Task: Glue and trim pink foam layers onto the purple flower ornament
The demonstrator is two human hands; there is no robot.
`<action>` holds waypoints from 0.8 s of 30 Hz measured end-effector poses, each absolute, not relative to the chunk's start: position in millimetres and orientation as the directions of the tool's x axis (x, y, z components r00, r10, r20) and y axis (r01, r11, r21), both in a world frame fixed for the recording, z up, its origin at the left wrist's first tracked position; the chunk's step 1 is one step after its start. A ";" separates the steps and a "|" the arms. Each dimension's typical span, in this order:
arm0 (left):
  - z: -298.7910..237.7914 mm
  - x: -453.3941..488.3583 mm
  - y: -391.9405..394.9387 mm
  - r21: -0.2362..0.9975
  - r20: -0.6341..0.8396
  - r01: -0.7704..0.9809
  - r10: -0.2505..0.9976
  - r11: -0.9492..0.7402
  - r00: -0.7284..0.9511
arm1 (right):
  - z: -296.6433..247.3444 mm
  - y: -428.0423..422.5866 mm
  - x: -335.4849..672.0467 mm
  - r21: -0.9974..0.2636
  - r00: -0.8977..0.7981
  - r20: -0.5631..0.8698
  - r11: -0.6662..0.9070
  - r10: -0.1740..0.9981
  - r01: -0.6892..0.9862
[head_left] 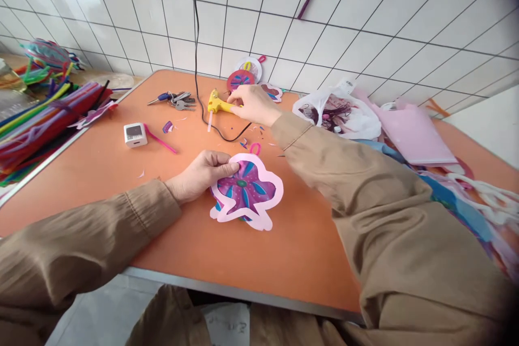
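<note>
Cutout, loop pointing away, pinched in your left hand; beyond it, your right hand grips the glue gun, handle crosswise.

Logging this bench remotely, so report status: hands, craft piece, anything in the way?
Left hand pinching pink-edged cutout by its edge. Right hand at yellow glue gun, grip unclear. Black cord, small scraps beyond cutout.
</note>
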State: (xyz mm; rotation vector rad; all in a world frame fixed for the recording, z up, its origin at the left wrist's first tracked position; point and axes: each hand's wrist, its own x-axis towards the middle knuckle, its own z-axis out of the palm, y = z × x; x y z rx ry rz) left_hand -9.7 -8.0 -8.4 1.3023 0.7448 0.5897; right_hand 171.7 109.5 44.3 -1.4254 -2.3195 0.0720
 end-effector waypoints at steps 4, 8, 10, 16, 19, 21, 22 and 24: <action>-8.9 -8.8 -6.2 0.971 -0.155 -0.043 0.762 0.234 0.629 | 51.1 81.7 184.4 -0.476 -0.387 0.336 0.510 0.858 0.717; -6.3 -7.3 -7.3 0.971 -0.165 -0.033 0.763 0.237 0.625 | 47.1 75.2 197.9 -0.389 -0.372 0.300 0.469 0.878 0.793; -5.8 -6.5 -8.2 0.972 -0.165 -0.030 0.766 0.234 0.622 | 37.4 89.6 197.0 -0.260 -0.381 0.286 0.454 0.879 0.852; -5.2 -5.7 -9.5 0.983 -0.132 -0.017 0.772 0.182 0.621 | -3.0 162.9 177.5 -0.134 -0.368 0.267 0.413 0.891 0.901; -5.5 -6.3 -9.2 0.983 -0.145 0.002 0.767 0.184 0.625 | -14.1 187.6 174.0 -0.205 -0.357 0.285 0.421 0.890 0.884; -5.6 -6.6 -9.1 0.982 -0.154 0.014 0.762 0.187 0.629 | -14.4 192.7 176.7 -0.215 -0.346 0.288 0.413 0.893 0.885; -5.5 -6.6 -9.1 0.982 -0.155 0.013 0.761 0.189 0.630 | -12.0 191.7 179.2 -0.224 -0.342 0.302 0.415 0.890 0.882; -4.5 -6.3 -9.7 0.981 -0.151 -0.001 0.762 0.195 0.630 | -2.0 182.8 185.6 -0.292 -0.331 0.388 0.455 0.860 0.841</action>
